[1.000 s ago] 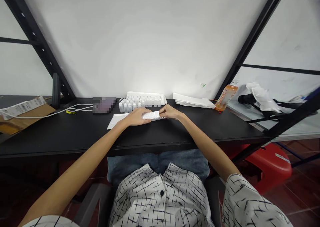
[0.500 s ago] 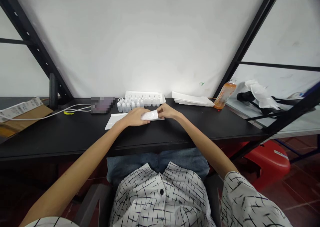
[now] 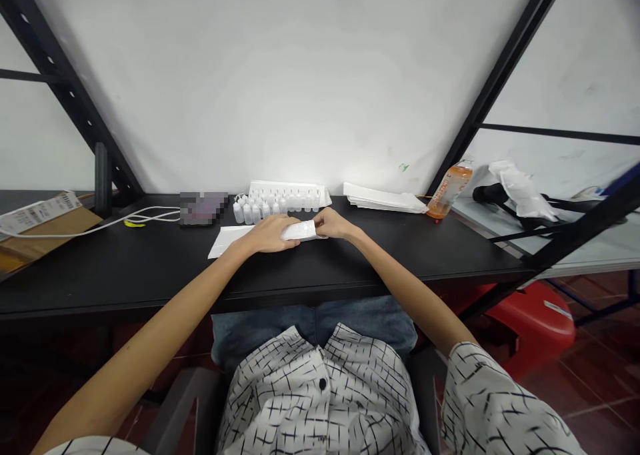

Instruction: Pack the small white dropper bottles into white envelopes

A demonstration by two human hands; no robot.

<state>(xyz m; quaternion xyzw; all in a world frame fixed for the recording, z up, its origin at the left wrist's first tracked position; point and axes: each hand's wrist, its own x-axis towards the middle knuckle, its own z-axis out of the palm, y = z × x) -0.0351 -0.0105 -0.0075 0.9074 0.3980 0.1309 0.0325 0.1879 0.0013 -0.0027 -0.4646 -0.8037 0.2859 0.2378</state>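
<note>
A small white packet [image 3: 301,230] is held between both hands over the middle of the black table [image 3: 150,268]. My left hand [image 3: 270,233] grips its left end with the fingers curled over it. At the right end, my right hand [image 3: 336,223] pinches it. Under my left wrist lies a flat white sheet [image 3: 225,240]. Just behind the hands stand several small white dropper bottles [image 3: 253,210], with a white tray of more bottles [image 3: 290,195] against the wall.
A stack of white sheets [image 3: 385,200] lies at the back right, beside an orange drink bottle [image 3: 449,189]. A blurred dark device [image 3: 203,208] and white cable [image 3: 130,219] are at the back left. A cardboard box [image 3: 35,225] sits far left; a red stool [image 3: 537,321] stands below right.
Both hands stay on the white packet with only slight finger shifts. The view has drifted a little; nothing else on the table has moved.
</note>
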